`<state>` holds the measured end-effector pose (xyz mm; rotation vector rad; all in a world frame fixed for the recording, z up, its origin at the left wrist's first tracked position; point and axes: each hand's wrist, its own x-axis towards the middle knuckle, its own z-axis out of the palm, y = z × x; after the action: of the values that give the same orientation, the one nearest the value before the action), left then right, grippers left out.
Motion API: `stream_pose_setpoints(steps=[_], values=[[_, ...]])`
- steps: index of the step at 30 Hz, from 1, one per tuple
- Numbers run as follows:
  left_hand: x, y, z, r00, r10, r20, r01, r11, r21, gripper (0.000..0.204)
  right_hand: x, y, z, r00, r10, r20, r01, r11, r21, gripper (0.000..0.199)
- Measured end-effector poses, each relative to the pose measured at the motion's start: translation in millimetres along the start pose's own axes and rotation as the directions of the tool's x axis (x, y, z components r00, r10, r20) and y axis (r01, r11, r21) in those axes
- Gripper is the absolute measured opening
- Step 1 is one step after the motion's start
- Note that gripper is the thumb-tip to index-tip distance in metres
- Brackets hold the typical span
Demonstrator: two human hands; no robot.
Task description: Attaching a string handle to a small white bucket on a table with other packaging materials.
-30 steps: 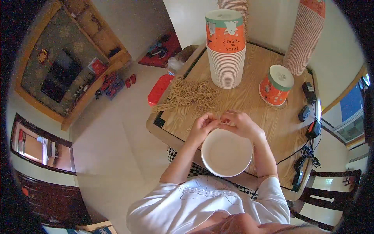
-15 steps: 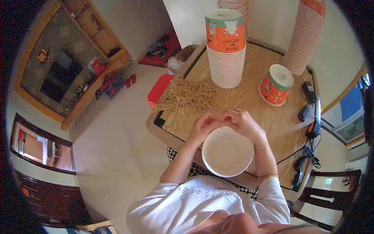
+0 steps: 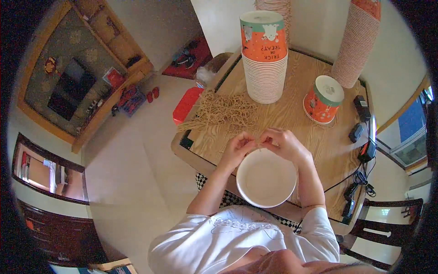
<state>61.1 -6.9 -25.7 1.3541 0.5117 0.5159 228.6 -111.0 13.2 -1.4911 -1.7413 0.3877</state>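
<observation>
A white paper bucket (image 3: 266, 178) stands at the table's near edge in front of me, its round open top toward me. At its far rim, my left hand (image 3: 240, 148) and my right hand (image 3: 279, 142) meet with pinched fingers. A thin tan strand of twine shows between the fingertips at the rim; most of it is hidden by the fingers. Beyond my left hand lies a loose tangled heap of tan twine (image 3: 223, 112). An orange and green paper bucket (image 3: 323, 100) sits upside down beyond my right hand, with a bit of twine by its rim.
A tall stack of upturned paper buckets (image 3: 264, 68) stands on the far part of the wooden table (image 3: 296, 86). Another stack (image 3: 358, 45) rises at the far right. Black power adapters with cables (image 3: 360, 178) line the right edge. A red container (image 3: 187, 106) is by the left edge.
My fingertips have shifted very slightly at the bucket's rim, with the two hands a little farther apart. The bucket and everything else stay in place.
</observation>
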Motion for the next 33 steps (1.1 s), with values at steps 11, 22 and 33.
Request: stream_pose_setpoints(steps=[11, 22, 33], values=[[3, -3, -1, 0.996, 0.073, 0.057, -0.086, 0.959, 0.270, 0.019, 0, -1, -1, 1.000, -0.002, 0.005, 0.002, 1.000, -0.002, 0.012], [-1, 4, 3, 0.996, 0.088, 0.022, -0.090, 0.923, 0.375, 0.015, -1, 0, -1, 0.999, 0.025, 0.023, -0.025, 1.000, 0.017, 0.010], [2, -8, 0, 0.994, 0.086, -0.071, -0.077, 0.989, 0.122, 0.011, -1, -1, 1, 0.997, 0.069, 0.022, -0.070, 0.998, 0.002, 0.014]])
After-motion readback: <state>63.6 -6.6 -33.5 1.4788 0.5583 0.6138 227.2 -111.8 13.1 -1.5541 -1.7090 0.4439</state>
